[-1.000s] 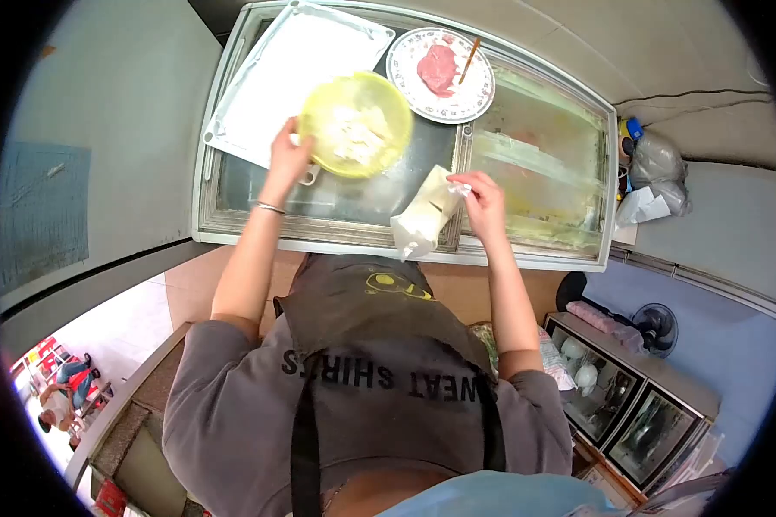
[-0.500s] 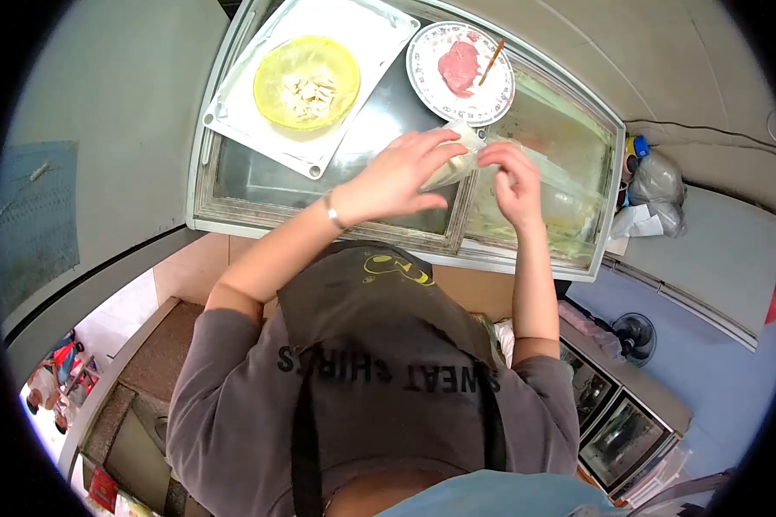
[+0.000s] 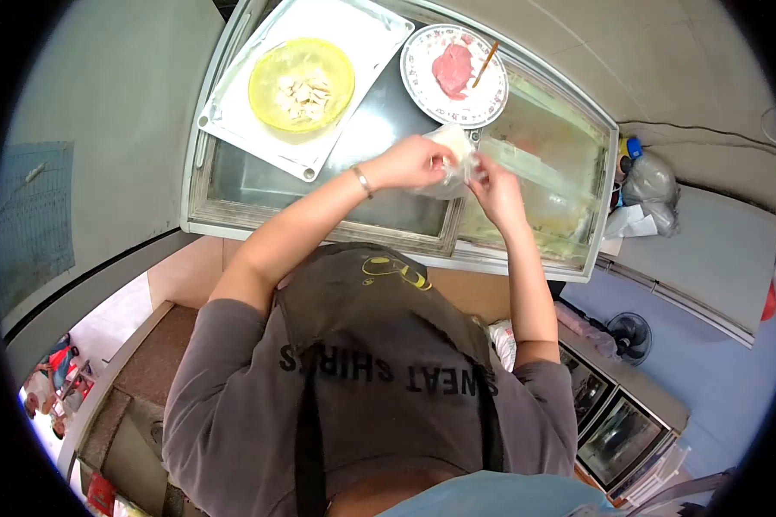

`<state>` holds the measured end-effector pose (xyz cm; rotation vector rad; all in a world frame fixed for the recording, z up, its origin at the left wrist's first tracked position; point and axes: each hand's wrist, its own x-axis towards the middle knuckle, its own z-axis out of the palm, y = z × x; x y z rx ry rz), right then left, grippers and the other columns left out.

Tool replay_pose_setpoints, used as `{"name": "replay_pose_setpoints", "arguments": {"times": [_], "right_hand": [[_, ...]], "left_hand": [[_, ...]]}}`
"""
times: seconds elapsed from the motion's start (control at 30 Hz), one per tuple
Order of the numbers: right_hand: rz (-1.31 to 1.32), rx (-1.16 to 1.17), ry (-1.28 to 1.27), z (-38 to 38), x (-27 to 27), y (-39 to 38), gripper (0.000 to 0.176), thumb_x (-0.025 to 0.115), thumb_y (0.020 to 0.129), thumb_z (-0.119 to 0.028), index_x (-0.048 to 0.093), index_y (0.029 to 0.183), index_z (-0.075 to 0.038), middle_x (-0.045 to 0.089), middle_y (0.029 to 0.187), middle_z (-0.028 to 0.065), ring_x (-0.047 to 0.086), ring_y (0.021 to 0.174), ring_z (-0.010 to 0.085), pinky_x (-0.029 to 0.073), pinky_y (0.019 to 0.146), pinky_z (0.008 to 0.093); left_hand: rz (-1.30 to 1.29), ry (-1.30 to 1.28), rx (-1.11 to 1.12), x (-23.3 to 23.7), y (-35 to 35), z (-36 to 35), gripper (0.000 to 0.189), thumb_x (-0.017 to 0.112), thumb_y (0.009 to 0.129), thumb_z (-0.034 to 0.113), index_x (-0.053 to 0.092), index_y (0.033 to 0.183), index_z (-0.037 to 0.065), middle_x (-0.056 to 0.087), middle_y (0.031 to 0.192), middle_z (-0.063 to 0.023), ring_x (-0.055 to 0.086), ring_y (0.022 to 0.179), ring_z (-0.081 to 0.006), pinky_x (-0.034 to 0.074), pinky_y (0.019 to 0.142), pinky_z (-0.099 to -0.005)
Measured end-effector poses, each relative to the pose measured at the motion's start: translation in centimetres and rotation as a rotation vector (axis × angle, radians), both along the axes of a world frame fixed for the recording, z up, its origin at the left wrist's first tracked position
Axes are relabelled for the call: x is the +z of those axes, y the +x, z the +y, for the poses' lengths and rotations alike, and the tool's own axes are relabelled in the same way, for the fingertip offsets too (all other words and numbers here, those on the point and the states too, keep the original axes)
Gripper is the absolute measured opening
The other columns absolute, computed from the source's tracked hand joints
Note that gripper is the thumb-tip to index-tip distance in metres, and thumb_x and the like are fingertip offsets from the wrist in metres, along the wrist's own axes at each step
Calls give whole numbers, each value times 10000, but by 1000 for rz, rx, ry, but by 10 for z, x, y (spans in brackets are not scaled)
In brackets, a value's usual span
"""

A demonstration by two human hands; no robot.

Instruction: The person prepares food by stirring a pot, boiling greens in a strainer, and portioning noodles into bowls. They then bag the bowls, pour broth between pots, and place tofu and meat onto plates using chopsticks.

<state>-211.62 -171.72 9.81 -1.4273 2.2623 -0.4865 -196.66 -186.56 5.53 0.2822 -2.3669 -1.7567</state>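
A small clear plastic bag with something pale in it (image 3: 453,142) is held over the front of the glass-topped case. My left hand (image 3: 412,162) is closed, its bent fingers pinching the bag's left side. My right hand (image 3: 497,191) pinches the bag's right edge between thumb and fingers. The bag's contents cannot be made out. Just beyond my hands is a patterned plate (image 3: 422,90) bearing a piece of raw pink meat (image 3: 453,71) and a thin brown stick (image 3: 485,65). To the left, a yellow bowl (image 3: 263,103) holds pale sliced pieces.
Under the bowl lies a white tray (image 3: 233,121) on the sliding-glass case (image 3: 319,220). Grey plastic bags (image 3: 651,181) sit by the wall at right, near a grey shelf (image 3: 698,250). A small black fan (image 3: 629,338) and a glass-fronted cabinet (image 3: 621,435) are lower right.
My left hand's spread fingers have curled into a pinch on the bag. My right hand has come in lower and closer, taking the bag's edge. The view has shifted slightly.
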Motion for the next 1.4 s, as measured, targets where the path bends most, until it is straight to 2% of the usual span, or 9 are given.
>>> {"name": "replay_pose_setpoints", "arguments": {"times": [0.17,0.27,0.47,0.63,0.87,0.97,1.1,1.23,1.4], "right_hand": [[-469,-273,88,28,14,-8,179,658,742,-76,632,908,-13,623,819,117,587,664,200,470,623,295],[309,52,-271,16,52,7,159,595,758,-29,615,915,-18,626,868,144,603,739,279,480,674,339],[-234,83,-207,-22,6,47,164,502,774,-4,608,899,-16,624,863,168,602,835,323,475,711,389],[354,368,507,-39,-74,-7,183,487,786,-71,611,897,4,619,923,194,606,827,333,474,736,409],[466,555,268,-7,-79,-24,162,562,741,-88,560,876,0,556,889,220,537,921,373,445,789,428],[138,427,356,9,-10,15,281,622,698,-56,497,942,7,559,889,216,540,892,394,446,763,440],[-331,201,299,-1,81,19,364,620,767,-120,525,1087,26,579,1032,223,576,942,339,458,818,357],[-703,40,210,-5,37,-26,406,628,795,-180,530,1143,3,590,1091,166,575,980,290,439,848,328],[-325,65,44,-34,-49,-100,346,598,815,-155,554,1133,-25,595,1096,138,558,1020,280,429,867,334]], "left_hand": [[56,34,-106,10,39,-16,127,572,699,143,608,802,78,564,701,-113,550,632,-252,444,596,-336],[31,-172,-110,21,48,-22,93,522,708,1,549,791,33,470,777,-70,494,724,-199,418,628,-275],[179,-20,-91,17,43,-3,69,535,722,-36,508,739,25,474,860,-66,480,837,-208,395,769,-285],[180,109,-99,-2,53,-7,76,515,732,-37,516,756,35,502,850,-51,493,802,-166,405,759,-275],[-79,148,220,-12,43,-5,183,645,770,213,603,900,92,552,803,-46,527,798,-161,423,729,-265],[170,-285,414,-47,29,2,160,656,753,224,605,819,88,566,812,-49,539,845,-205,438,728,-299],[-78,-295,-63,-56,37,23,109,642,705,160,582,749,80,557,881,-63,532,882,-247,452,725,-346],[-89,-395,50,-70,45,43,65,601,707,101,589,767,77,558,850,-69,535,874,-248,467,723,-350],[-139,-247,-45,-46,49,21,191,597,701,70,639,887,81,577,852,-71,561,748,-200,481,673,-308]]}}
